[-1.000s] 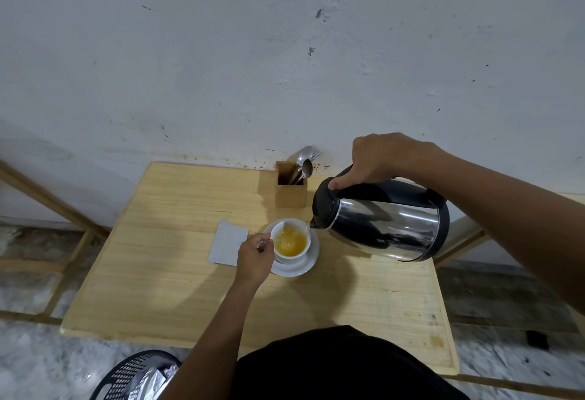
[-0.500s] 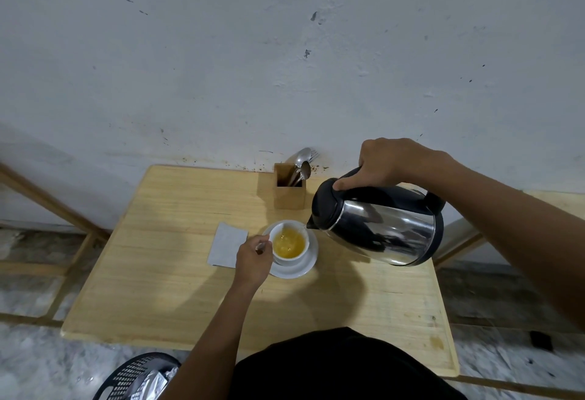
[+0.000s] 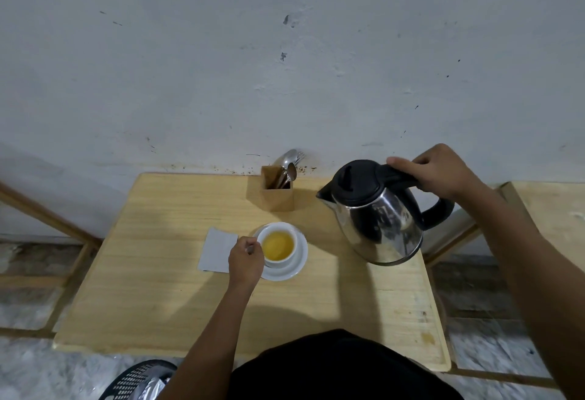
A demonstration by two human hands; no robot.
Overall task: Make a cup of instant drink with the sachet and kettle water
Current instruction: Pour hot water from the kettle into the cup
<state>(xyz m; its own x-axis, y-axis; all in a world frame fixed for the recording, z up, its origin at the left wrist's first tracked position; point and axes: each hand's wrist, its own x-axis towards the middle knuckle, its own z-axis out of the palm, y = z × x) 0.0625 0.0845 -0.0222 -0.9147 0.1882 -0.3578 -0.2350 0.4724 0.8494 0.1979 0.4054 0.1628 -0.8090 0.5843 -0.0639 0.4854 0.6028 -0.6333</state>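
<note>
A white cup (image 3: 278,245) with yellow-orange liquid stands on a white saucer (image 3: 299,265) at the middle of the wooden table (image 3: 152,289). My left hand (image 3: 245,262) grips the cup's handle from the left. A steel kettle (image 3: 378,224) with a black lid is nearly upright at the table's right side, spout pointing left. My right hand (image 3: 435,170) is closed around its black handle. Whether the kettle's base touches the table is unclear. A grey flat sachet (image 3: 217,249) lies just left of the cup.
A wooden holder (image 3: 277,192) with spoons and a fork stands at the back by the white wall (image 3: 285,67). A black mesh bin (image 3: 139,382) sits on the floor at the lower left. Another wooden surface (image 3: 550,213) lies to the right.
The kettle has swung from tilted over the cup to nearly upright and moved right, away from the cup. My left hand stays on the cup's handle.
</note>
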